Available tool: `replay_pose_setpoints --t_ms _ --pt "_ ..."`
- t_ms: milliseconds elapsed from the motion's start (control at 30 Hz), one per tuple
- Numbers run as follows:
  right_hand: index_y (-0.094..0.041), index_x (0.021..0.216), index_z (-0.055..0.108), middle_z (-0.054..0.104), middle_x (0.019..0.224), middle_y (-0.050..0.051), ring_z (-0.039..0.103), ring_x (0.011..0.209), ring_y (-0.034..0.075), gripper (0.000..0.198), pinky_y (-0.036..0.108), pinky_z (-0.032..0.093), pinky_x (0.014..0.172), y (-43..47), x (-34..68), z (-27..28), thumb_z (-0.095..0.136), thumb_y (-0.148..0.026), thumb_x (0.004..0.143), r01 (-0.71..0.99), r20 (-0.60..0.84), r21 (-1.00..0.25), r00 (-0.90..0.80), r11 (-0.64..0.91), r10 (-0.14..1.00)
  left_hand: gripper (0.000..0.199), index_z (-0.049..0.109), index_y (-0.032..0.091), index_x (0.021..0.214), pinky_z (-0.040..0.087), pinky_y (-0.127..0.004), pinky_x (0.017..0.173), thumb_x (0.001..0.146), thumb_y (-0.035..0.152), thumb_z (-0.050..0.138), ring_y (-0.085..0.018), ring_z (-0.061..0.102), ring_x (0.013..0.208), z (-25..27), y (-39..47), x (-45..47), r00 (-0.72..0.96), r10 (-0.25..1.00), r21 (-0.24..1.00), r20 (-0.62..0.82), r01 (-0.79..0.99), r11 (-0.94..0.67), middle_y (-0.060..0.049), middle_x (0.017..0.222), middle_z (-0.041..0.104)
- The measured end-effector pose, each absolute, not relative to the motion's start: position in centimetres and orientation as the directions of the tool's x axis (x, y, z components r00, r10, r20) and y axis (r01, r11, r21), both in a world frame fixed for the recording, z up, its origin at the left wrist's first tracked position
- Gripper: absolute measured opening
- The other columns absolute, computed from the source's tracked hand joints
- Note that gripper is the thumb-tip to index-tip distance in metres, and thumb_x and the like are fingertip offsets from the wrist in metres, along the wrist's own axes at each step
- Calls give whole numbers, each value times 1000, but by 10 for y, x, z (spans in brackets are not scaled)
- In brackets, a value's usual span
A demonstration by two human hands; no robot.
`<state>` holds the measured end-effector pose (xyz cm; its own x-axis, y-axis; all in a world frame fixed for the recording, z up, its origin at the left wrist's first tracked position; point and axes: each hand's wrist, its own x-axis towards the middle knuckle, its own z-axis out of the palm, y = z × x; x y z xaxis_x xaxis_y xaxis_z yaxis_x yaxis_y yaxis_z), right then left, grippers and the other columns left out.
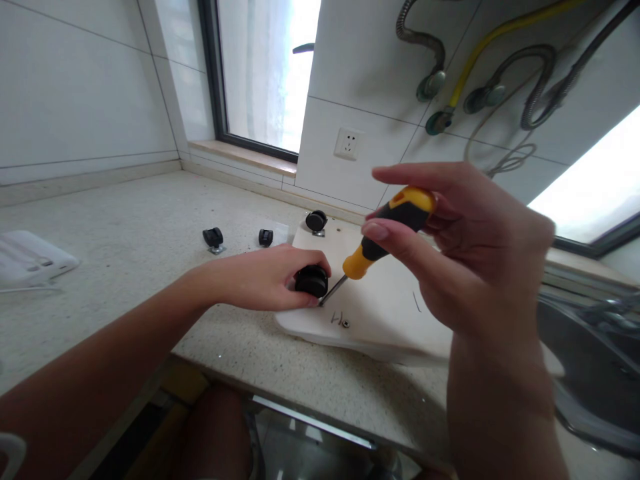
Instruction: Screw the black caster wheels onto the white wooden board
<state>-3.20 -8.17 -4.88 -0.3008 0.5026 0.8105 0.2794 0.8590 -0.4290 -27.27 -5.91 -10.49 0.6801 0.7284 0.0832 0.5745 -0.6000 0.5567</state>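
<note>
My left hand (270, 277) is closed around a black caster wheel (312, 281) at the near left corner of a white board (385, 313). In my right hand (465, 247) is a yellow and black screwdriver (383, 230), tilted, its handle between thumb and fingers. The tip of its shaft meets the board right beside the caster, close to my left thumb; what sits under the tip is too small to make out. A screw (346, 323) stands in the board a little to the right. Another caster (316, 221) rests at the board's far left corner.
Two loose casters, one with its metal plate (213, 239) and one farther right (265, 237), lie on the speckled countertop (125, 220). A white device (35, 259) is at the left. A sink (590, 373) is on the right, with hoses and a socket (349, 144) on the wall.
</note>
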Motion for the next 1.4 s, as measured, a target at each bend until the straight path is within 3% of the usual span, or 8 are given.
replay_pose_setpoints --t_ms 100,333,700,867,933,1067,1267,1400 --pt "-30 109 79 72 88 0 66 73 15 26 32 58 66 -73 -38 -54 88 -40 87 360 873 -349 -212 865 440 39 69 28 129 53 -33 86 92 38 72 -26 75 102 -104 -59 -273 678 730 572 84 567 -593 -4 117 80" --pt "-29 112 78 69 85 0 67 72 16 22 32 56 62 -62 -42 -57 83 -39 93 269 891 -433 -14 860 453 47 67 29 135 53 -35 88 91 45 71 -27 75 101 -105 -58 -277 673 738 549 56 596 -586 -6 120 79" --pt "-34 103 81 65 83 0 66 67 18 11 34 49 54 -55 -40 -49 80 -35 92 336 977 -200 139 920 161 58 61 29 147 55 -33 97 91 38 73 -24 71 121 -93 -52 -306 620 784 536 -28 672 -512 -6 139 74" --pt "-30 102 83 65 83 1 65 64 17 14 35 46 50 -52 -37 -48 82 -34 89 342 982 -125 174 931 68 31 77 24 119 52 -40 94 97 30 56 -28 73 107 -107 -27 -337 336 937 222 96 910 -350 -10 120 80" --pt "-31 103 83 66 83 1 65 65 18 14 37 48 53 -57 -39 -48 82 -35 90 366 979 -154 182 918 91 28 80 23 108 51 -42 88 95 28 56 -30 73 101 -119 -15 -345 242 966 160 89 954 -253 -12 114 81" --pt "-35 105 82 66 88 4 68 76 25 12 44 52 63 -72 -47 -50 77 -39 95 425 940 -326 242 845 240 23 83 23 99 51 -36 83 90 22 62 -26 75 96 -146 0 -346 253 967 222 -19 944 -243 -9 107 83" --pt "-31 101 83 66 85 4 67 72 23 14 41 45 56 -71 -51 -52 82 -40 89 394 941 -310 256 865 221 17 80 22 83 47 -34 71 91 34 71 -25 72 82 -180 10 -333 229 970 260 -85 945 -200 -9 88 80" --pt "-32 102 82 66 87 4 67 74 24 11 43 48 60 -74 -50 -52 80 -38 93 413 938 -323 257 851 231 15 75 18 86 50 -34 76 91 32 77 -21 68 80 -189 11 -331 187 977 252 -99 955 -157 -6 87 76"
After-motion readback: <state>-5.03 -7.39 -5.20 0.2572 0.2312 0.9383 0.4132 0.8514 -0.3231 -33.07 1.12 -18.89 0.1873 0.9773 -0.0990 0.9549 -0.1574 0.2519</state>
